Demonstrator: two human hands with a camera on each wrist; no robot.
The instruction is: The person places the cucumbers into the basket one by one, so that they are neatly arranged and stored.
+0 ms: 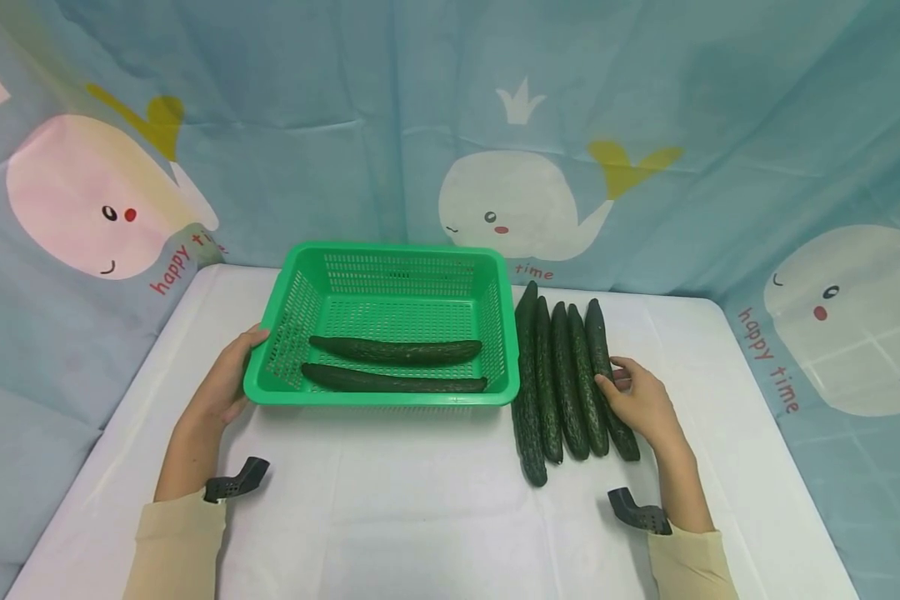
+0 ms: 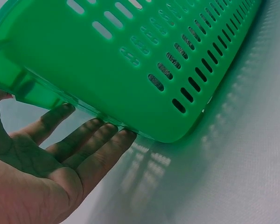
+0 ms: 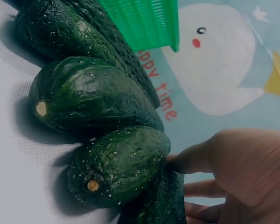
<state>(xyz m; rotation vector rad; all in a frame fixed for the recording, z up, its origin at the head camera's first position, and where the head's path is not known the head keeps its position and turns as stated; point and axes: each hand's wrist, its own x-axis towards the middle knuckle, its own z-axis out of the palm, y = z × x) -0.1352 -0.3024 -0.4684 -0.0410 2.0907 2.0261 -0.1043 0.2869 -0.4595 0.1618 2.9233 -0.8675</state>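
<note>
My left hand (image 1: 227, 377) is at the left end of a green plastic basket (image 1: 382, 398). In the left wrist view its nearly straight fingers (image 2: 95, 149) touch the slotted wall with their tips, the thumb up by the rim. Inside the basket lie two dark green cucumbers, one farther back (image 1: 397, 351) and one near the front wall (image 1: 390, 380). On the right, my right hand (image 1: 642, 404) grips the rightmost cucumber (image 1: 596, 325) of a row on the table, thumb on one side and fingers on the other. Part of that cucumber is hidden by the hand.
Several more cucumbers (image 1: 564, 379) lie side by side between the basket and my right hand, the leftmost (image 1: 528, 433) close along the basket's right end. A white cloth (image 1: 420, 492) covers the table. Behind it hangs a blue curtain (image 1: 330, 167) with whale prints.
</note>
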